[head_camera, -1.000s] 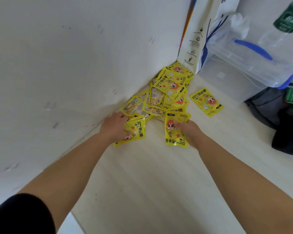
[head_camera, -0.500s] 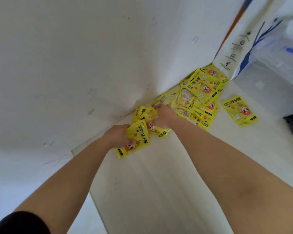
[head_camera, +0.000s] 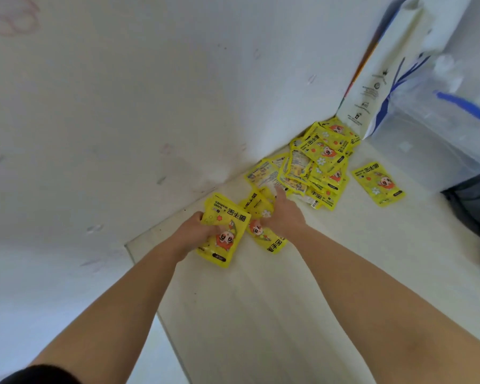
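Many yellow hand-warmer packets lie in a pile (head_camera: 320, 164) against the wall on a pale table top (head_camera: 261, 314). My left hand (head_camera: 197, 230) grips a small stack of these packets (head_camera: 225, 231) near the table's left edge. My right hand (head_camera: 281, 214) holds another packet (head_camera: 263, 234) beside that stack, with its index finger stretched out toward the pile. One packet (head_camera: 378, 182) lies alone to the right of the pile.
A white paper bag (head_camera: 377, 73) leans in the corner behind the pile. A clear plastic box with blue handles (head_camera: 438, 126) stands at the right, with a dark bag (head_camera: 474, 206) beside it. The white wall (head_camera: 122, 106) runs along the table's far side.
The right hand brought its packet from the middle over to the left hand's stack. Its index finger now points toward the pile. The camera view swung left.
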